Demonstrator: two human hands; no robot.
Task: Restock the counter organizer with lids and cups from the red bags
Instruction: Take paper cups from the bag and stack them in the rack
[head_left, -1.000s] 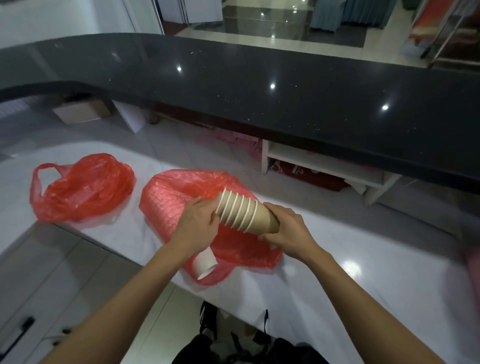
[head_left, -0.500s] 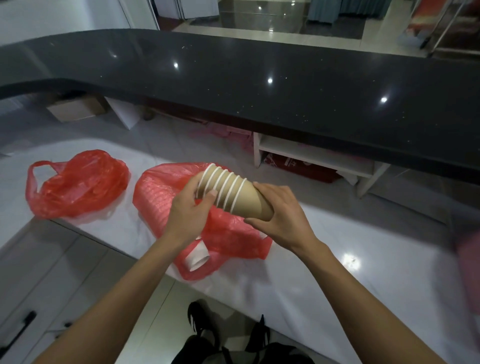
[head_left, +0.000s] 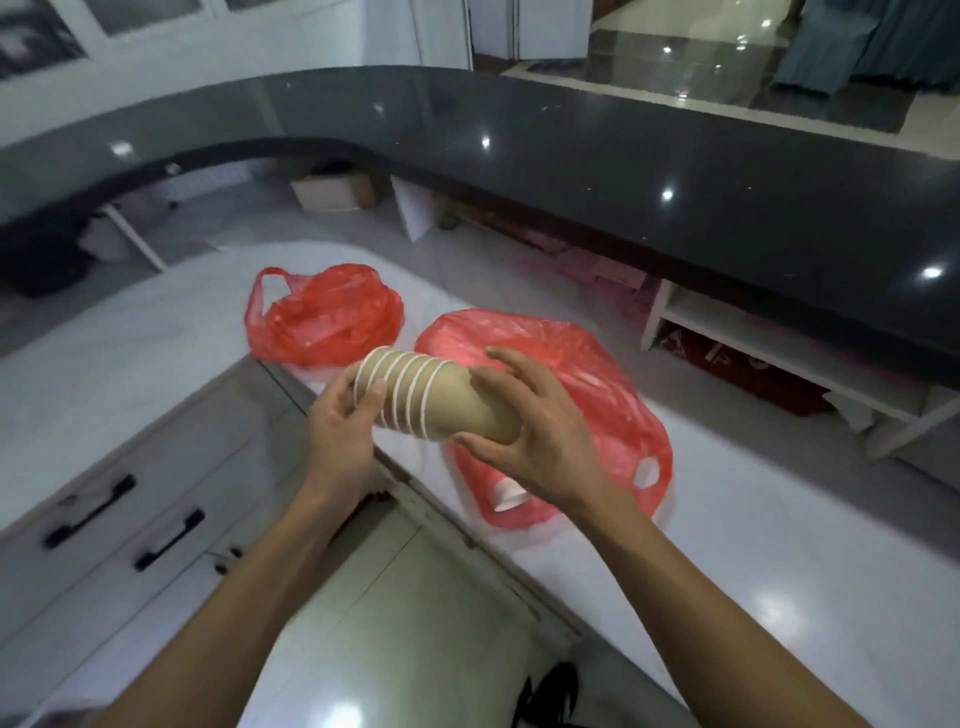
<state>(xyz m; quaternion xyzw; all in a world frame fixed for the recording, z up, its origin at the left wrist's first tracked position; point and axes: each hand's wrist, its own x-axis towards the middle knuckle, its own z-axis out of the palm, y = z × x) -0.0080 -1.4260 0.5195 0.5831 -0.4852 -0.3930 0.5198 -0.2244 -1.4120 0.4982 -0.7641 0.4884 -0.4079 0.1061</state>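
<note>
Both the left hand (head_left: 340, 431) and right hand (head_left: 540, 431) hold a sideways cup stack (head_left: 436, 397) above two red bags (head_left: 587, 364).

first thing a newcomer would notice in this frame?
The stack of brown paper cups held sideways mid-frame: the left hand grips the rim end, the right hand wraps the base end. Behind it on the white counter lie two red bags: a crumpled one at left, a fuller one under the right hand with a white cup showing near its handle.
</note>
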